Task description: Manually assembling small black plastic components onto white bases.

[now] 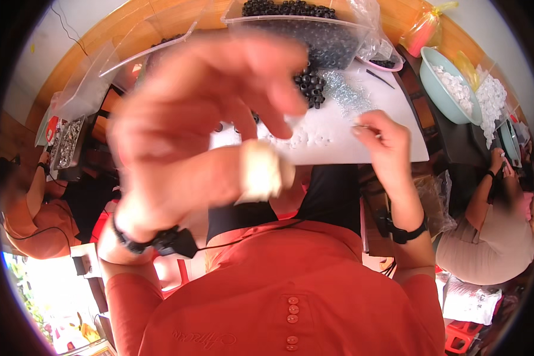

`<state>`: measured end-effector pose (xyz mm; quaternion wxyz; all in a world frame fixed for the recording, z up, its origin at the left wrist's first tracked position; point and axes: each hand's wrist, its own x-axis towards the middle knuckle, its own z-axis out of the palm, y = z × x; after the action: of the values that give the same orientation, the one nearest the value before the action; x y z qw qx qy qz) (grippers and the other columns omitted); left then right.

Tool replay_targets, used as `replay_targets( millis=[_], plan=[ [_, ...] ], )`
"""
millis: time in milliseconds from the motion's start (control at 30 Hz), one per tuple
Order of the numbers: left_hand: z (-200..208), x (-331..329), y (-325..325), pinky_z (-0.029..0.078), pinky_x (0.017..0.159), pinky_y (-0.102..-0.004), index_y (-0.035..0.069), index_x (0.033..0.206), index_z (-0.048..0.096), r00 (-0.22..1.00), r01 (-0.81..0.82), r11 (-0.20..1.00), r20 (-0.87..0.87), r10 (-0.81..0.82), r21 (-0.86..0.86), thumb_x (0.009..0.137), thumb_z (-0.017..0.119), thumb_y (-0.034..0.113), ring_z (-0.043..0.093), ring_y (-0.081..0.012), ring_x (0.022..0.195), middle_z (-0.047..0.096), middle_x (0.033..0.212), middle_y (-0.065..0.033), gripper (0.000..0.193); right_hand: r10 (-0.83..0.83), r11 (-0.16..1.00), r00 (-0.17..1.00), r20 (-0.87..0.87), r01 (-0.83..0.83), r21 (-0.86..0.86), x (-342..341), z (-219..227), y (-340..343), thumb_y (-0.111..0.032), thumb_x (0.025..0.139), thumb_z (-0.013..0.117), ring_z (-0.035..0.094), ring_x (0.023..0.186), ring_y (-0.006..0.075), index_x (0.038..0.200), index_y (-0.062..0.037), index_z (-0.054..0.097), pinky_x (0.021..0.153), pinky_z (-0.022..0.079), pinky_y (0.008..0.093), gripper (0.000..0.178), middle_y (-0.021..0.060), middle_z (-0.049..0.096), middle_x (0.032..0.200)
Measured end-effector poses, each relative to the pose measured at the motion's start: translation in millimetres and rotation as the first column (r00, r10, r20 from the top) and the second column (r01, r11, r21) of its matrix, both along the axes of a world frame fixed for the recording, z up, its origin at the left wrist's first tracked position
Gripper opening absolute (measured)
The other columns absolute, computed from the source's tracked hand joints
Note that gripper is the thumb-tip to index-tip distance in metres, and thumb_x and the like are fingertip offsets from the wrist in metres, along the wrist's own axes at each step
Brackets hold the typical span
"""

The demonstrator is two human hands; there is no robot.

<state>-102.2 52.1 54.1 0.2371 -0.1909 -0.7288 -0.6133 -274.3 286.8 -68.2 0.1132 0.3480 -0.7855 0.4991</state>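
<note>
My left hand [190, 113] is raised close to the camera and blurred by motion. Its fingers are bent and stand apart from the thumb, which wears a pale wrap [261, 171]; I see nothing held. Over the right part of the white work surface [391, 142], my right hand [388, 142] is closed in a pinch. Whatever is between its fingertips is too small to make out. Black beads [312, 88] lie in a heap beyond the hands, beside a scatter of small clear bluish pieces [345, 92]. Small white bits [308, 137] are spread near the board's front edge.
A clear bin [302, 44] of black beads stands at the back. A dark thin tool [380, 79] lies right of the clear pieces. At far right are a pale green basin [442, 98] with white pieces and a person [486, 231]; another person [38, 222] sits left.
</note>
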Motion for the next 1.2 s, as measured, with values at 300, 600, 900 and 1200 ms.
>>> replay_targets(
  millis=[300,600,900,1200],
  plan=[
    [-137,-14,4,0.048,0.063,-0.0228,-0.002,0.109,0.066,0.839,-0.315,0.904,0.529,0.125,0.288,0.085,0.065,-0.001,0.065,-0.0116,0.08,0.07,0.091,-0.0083,0.024,0.089,0.915,0.938,-0.336,0.056,0.4,1,7,-101,-0.01,0.078,0.069,0.067,0.066,0.0332,0.085,-0.0089,0.063,0.057,0.049,0.0451,0.009,0.0123,0.067,0.068],
    [-134,-24,-11,0.049,0.058,-0.0211,-0.002,0.114,0.065,0.818,-0.176,0.954,0.575,0.005,0.242,0.088,0.066,0.007,0.06,-0.0066,0.074,0.067,0.094,-0.0041,0.028,0.102,0.791,0.951,-0.292,0.1,0.603,-9,-1,-119,-0.012,0.08,0.073,0.066,0.069,0.0379,0.097,-0.0063,0.064,0.061,0.049,0.0488,0.021,0.0165,0.067,0.07],
    [-137,-39,-14,0.051,0.056,-0.024,-0.007,0.123,0.061,0.805,-0.142,0.932,0.587,-0.088,0.333,0.092,0.062,0.008,0.061,-0.0114,0.074,0.064,0.102,-0.0106,0.034,0.212,0.921,0.952,-0.219,-0.12,0.37,6,4,-84,-0.008,0.086,0.07,0.064,0.058,0.0274,0.103,-0.0029,0.059,0.052,0.046,0.0373,0.021,0.0119,0.063,0.066],
    [-130,-40,10,0.046,0.053,-0.0206,-0.004,0.11,0.067,0.786,-0.153,0.842,0.58,-0.214,0.518,0.097,0.063,0.017,0.059,-0.0098,0.063,0.067,0.081,-0.0067,0.026,0.357,0.926,0.915,-0.187,-0.373,-0.054,42,-14,-69,-0.004,0.086,0.068,0.068,0.064,0.0263,0.103,-0.0063,0.06,0.055,0.053,0.0348,0.019,0.0078,0.069,0.076]
  ],
)
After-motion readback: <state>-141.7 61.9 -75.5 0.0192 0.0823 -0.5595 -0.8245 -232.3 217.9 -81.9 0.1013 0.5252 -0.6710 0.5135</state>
